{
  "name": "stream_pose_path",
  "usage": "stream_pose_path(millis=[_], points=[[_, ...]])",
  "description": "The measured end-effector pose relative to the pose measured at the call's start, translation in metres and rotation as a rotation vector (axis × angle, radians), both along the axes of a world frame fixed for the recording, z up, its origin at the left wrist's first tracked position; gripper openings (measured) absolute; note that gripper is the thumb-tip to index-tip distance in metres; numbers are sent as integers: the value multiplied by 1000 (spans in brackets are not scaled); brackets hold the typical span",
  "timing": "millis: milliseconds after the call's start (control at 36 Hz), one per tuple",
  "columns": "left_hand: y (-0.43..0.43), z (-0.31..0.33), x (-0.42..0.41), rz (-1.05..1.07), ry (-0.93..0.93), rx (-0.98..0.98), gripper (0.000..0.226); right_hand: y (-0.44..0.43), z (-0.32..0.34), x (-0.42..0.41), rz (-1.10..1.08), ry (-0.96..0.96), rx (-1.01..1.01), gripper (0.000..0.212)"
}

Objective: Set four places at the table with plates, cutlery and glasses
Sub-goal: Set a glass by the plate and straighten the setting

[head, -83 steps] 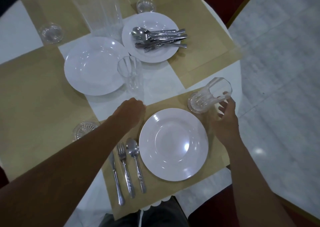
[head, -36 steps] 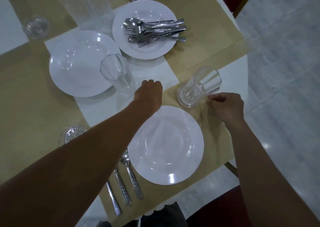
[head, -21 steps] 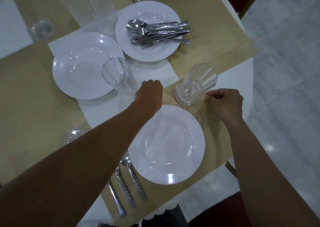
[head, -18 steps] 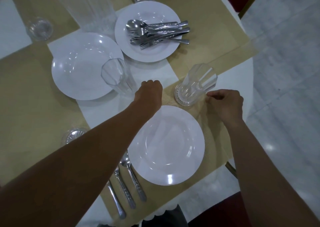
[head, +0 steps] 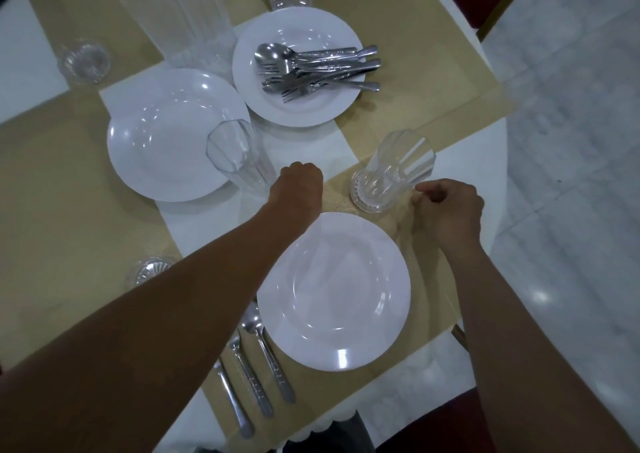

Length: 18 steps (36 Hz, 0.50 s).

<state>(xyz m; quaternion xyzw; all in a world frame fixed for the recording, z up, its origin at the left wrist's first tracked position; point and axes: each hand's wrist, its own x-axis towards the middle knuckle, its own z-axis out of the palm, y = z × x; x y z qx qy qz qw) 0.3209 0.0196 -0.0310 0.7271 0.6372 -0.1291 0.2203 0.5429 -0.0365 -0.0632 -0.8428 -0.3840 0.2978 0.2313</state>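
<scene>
Standing on the near placemat (head: 426, 290), 1 ribbed tumbler (head: 393, 172) sits just beyond the near plate (head: 334, 291), close to the mat's far edge. It looks tilted away from the viewer, though the wide lens may exaggerate that.

Right hand (head: 450, 210): curled beside the tumbler's base, fingers (head: 424, 189) pressed together as if pinching the mat or just leaving the glass; I cannot tell which. Nothing is held in it.

Left hand (head: 299, 188): a closed fist resting at the mat's far left corner, fingers tucked under and hidden, so whether they grip the mat edge is unclear.

Near place: plate, tumbler, and 3 pieces of cutlery (head: 256, 366) laid left of the plate, partly under the left forearm. This place appears complete.

Remaining stock: 1 empty plate (head: 166, 137), 1 plate carrying the cutlery pile (head: 311, 72), 1 plain tumbler (head: 239, 155) standing between the plates and the left fist, and small glasses (head: 85, 59) further out on the desk (head: 460, 162).

Risks, as judged:
- Tugging the mat with both hands could topple the ribbed tumbler, which stands near the desk's right rim.
- Swinging the left forearm back may drag the laid cutlery askew.
- Reaching forward with the left fist could knock the plain tumbler against the empty plate.
</scene>
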Motion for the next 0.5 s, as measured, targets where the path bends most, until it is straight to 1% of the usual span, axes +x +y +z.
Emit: stream_pose_path(millis=[111, 333, 500], points=[[-1, 0, 2, -5, 32, -9, 36, 1, 0, -1, 0, -7, 1, 15], [-3, -1, 6, -15, 77, 18, 37, 0, 1, -5, -22, -7, 8, 14], [-1, 0, 7, -32, 68, 27, 40, -2, 1, -9, -21, -15, 18, 21]])
